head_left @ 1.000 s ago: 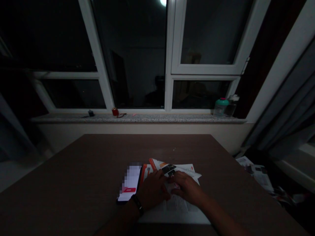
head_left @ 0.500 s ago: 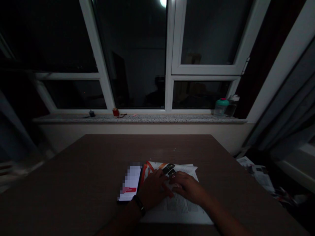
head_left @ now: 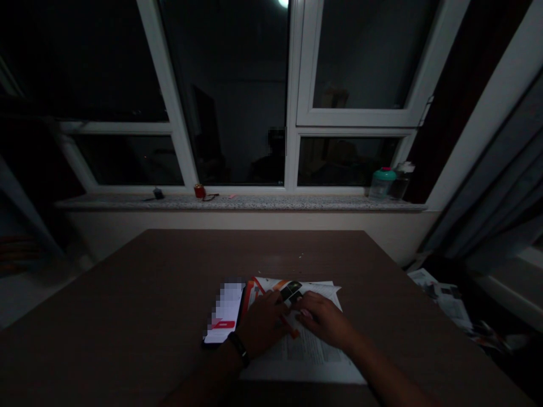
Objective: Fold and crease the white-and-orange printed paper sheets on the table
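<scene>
Papers [head_left: 307, 359], at least two sheets, lay beside one phone [head_left: 228, 310]. Left hand [head_left: 263, 323] touched them, loosely spread; right hand [head_left: 326, 321] curled over them, pinch unclear.

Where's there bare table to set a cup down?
Bare table lies left of the phone, beyond the papers toward the windowsill, and right of the right forearm. It's crowded at the phone, papers, left hand and right hand.
</scene>
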`<state>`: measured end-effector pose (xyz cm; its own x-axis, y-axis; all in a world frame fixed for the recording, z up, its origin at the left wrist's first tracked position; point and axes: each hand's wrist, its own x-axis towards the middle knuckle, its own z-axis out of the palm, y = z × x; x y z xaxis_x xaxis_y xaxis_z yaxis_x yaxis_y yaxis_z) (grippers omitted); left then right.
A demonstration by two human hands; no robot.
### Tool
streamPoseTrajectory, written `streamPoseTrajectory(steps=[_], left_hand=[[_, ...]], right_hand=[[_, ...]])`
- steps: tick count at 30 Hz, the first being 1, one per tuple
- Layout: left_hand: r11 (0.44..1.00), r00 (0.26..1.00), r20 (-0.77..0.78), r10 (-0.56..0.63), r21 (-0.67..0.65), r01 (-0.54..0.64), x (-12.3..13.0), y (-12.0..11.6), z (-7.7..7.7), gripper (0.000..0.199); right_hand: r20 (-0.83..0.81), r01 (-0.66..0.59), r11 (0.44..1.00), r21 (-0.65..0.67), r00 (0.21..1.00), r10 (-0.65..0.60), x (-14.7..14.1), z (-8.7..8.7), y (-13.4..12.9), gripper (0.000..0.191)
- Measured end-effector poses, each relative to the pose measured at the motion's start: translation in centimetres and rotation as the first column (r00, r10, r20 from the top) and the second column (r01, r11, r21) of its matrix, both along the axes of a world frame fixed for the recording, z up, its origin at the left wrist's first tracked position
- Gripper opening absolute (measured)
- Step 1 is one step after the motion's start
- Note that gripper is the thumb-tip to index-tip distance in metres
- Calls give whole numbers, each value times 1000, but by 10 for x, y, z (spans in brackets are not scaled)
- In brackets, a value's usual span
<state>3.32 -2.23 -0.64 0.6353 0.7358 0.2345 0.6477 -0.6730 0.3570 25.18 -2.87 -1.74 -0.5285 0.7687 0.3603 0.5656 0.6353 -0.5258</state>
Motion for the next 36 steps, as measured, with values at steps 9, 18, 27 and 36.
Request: streamPoseTrajectory(steps=[9,18,27,36], left_hand=[[999,999,-29,45,-21,-46,3,-1,3,20],[998,998,-28,54,-36,-55,4,-2,6,18],[998,998,-49,37,-47,-40,3,-3,10,12],[999,1000,-13,23,-26,-23,0,-1,1,19]], right_hand=[[-133,-33,999,3,991,33,5,-5,4,26],[-155,-6,1000,22,988,10,3,-5,4,28],[89,28,999,18,996,-30,3,1,-1,31],[123,-8,1000,9,992,6,-1,2,-2,37]])
